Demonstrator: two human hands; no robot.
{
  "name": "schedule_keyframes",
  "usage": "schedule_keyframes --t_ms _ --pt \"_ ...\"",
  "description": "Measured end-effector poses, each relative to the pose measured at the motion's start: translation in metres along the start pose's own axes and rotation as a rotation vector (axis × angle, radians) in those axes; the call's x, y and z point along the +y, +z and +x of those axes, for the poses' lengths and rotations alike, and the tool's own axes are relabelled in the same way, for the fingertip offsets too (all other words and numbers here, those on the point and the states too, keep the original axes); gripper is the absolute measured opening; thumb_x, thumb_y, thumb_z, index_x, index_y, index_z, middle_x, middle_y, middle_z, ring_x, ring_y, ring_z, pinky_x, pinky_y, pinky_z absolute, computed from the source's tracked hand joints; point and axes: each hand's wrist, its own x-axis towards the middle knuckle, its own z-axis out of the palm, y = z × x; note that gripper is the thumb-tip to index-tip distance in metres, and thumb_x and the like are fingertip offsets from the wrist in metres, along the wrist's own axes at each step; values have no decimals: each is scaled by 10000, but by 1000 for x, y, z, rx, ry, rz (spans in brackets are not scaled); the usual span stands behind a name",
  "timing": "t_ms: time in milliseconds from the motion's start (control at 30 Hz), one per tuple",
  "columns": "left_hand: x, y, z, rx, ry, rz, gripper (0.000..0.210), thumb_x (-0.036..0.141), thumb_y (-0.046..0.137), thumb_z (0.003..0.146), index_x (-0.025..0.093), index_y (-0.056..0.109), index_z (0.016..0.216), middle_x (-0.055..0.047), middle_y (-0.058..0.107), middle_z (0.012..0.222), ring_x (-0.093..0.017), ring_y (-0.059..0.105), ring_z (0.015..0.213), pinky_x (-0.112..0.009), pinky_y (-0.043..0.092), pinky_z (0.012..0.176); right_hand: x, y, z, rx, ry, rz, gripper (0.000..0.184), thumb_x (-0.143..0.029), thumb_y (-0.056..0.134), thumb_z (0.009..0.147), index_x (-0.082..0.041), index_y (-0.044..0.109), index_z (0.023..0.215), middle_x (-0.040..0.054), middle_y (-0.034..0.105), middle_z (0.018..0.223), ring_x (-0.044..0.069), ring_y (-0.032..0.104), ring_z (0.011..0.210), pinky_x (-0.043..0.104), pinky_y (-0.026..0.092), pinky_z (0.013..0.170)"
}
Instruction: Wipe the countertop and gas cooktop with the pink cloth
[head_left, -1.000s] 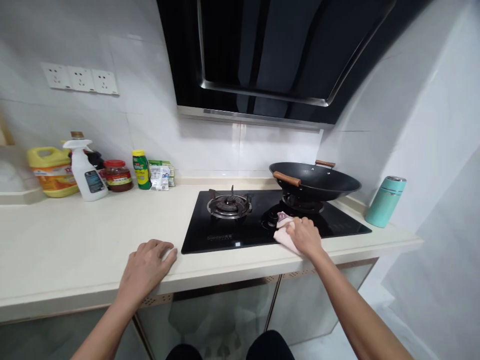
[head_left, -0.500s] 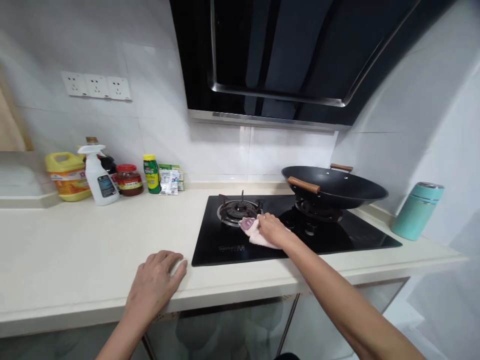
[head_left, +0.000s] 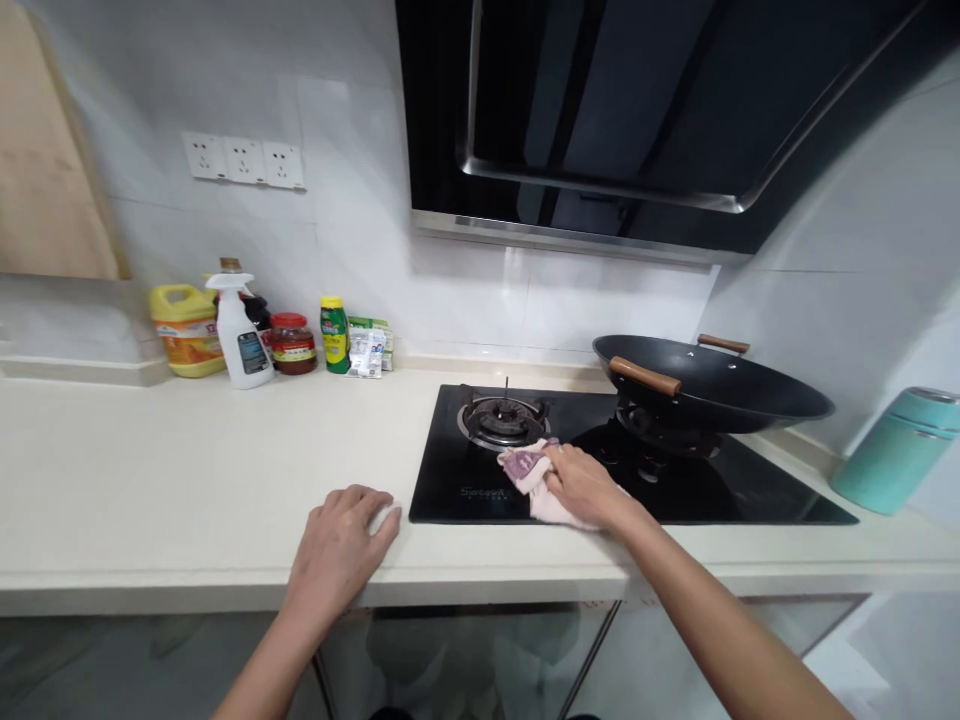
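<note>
In the head view my right hand is closed on a pink and purple cloth, pressing it against the black glass gas stove. The cloth lies just in front of the left burner, and part of it is hidden beneath my palm. My left hand rests on the pale countertop, left of the stove's front corner, with thumb and fingers apart and nothing in them. A black wok with wooden handles sits over the right burner.
A turquoise flask stands right of the stove. Along the wall at left are a yellow jug, a white spray bottle, a red-lidded jar, a green bottle and packets. The range hood overhangs the stove.
The camera view has turned left, shifting everything rightward in the picture. My right hand and the cloth have come slightly nearer the stove's front edge. My left hand stays on the counter.
</note>
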Motion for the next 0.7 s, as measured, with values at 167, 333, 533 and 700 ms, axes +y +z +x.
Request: schedule_keyframes --t_ms 167,333,533,700 --pt "3 1 -2 19 5 27 322 409 488 953 248 756 1033 -76 733 1124 -286 615 1064 -390 446 863 -48 9 -12 9 -184 89 330 -287 444 948 -240 586 1242 78 618 1291 234 547 1131 356 362 993" --pt "4 -2 -4 20 25 23 342 402 450 983 235 744 1034 -81 729 1117 -286 605 1066 -394 441 882 -89 17 44 1 -173 175 454 -333 434 953 -183 545 1367 140 600 1347 282 534 1219 426 361 1037" --pt "-3 -4 -1 59 -33 -105 442 453 325 1021 229 695 929 -87 731 994 -265 632 979 -381 455 870 -158 28 54 25 -289 219 548 -585 461 960 -328 533 1439 118 523 1458 337 446 1349 527 332 1086" --pt "-19 0 4 85 -218 -294 494 564 245 1009 245 600 884 -57 701 878 -242 660 857 -346 485 782 -175 31 19 104 -400 242 409 -525 540 933 -340 630 1287 69 587 1331 252 500 1245 406 369 1053"
